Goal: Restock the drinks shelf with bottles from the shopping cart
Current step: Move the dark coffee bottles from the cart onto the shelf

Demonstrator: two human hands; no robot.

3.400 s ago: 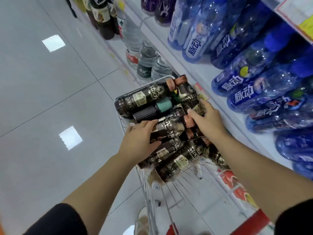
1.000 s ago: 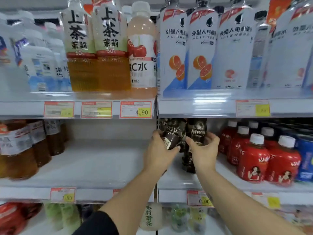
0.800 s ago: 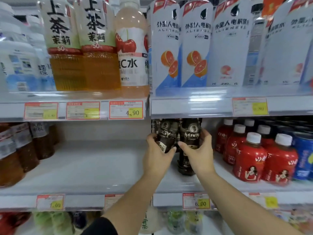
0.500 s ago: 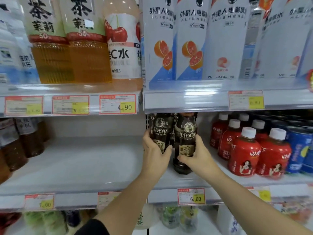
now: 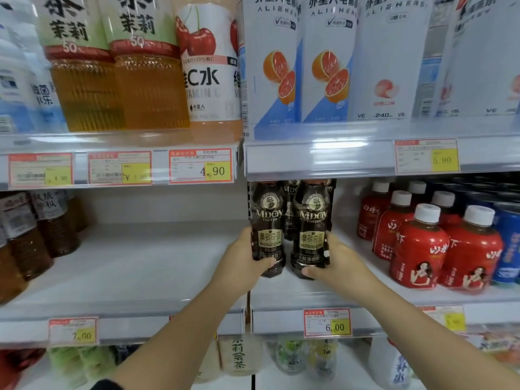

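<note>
Bottles [image 5: 267, 209] of dark coffee, two, upright and side by side on the middle shelf [image 5: 140, 274], more behind. Left to right: tea bottles [image 5: 25, 237] at the far end; bare shelf board; left hand [image 5: 242, 266] wrapped round left bottle [image 5: 269, 240], low down; right hand [image 5: 339, 263] wrapped round right bottle [image 5: 311, 237]; red bottles [image 5: 419, 249] near, apart.

A: Where do we see the dark plastic coffee bottles [image 5: 309, 229]?
B: We see them upright, side by side on the white metal shelf [image 5: 140, 271], more behind; red white-capped plastic bottles [image 5: 419, 249] stand right.
</note>
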